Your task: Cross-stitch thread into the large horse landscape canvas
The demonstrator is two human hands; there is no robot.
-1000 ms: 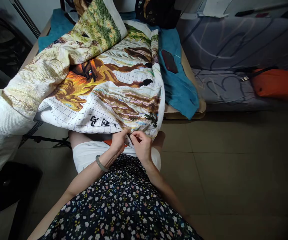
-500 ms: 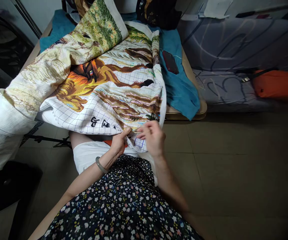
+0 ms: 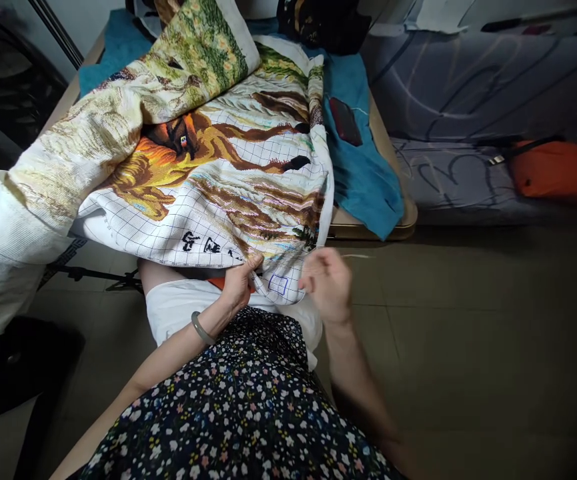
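A large cross-stitch cloth (image 3: 158, 243) with a printed grid lies over a low table and reaches down to my lap. Its stitched picture has orange, brown and green areas, with black characters along the near edge. My left hand (image 3: 238, 283) is closed on that near edge, thumb on top and fingers hidden beneath. Just right of the cloth's near corner is my right hand (image 3: 327, 283), raised, its fingers drawn together in a pinch and slightly blurred. A thin pale strand (image 3: 358, 256) shows beside it; whatever is between the fingertips is too small to make out.
Beneath the cloth, a teal cloth (image 3: 368, 190) covers the table, with a dark red phone (image 3: 345, 121) on it. A black bag (image 3: 321, 27) stands at the back. To the right are a grey patterned couch (image 3: 448, 173) and an orange bag (image 3: 558, 170).
My right hand has moved right, away from the cloth's near edge and from my left hand. My left hand keeps its hold in the same place.
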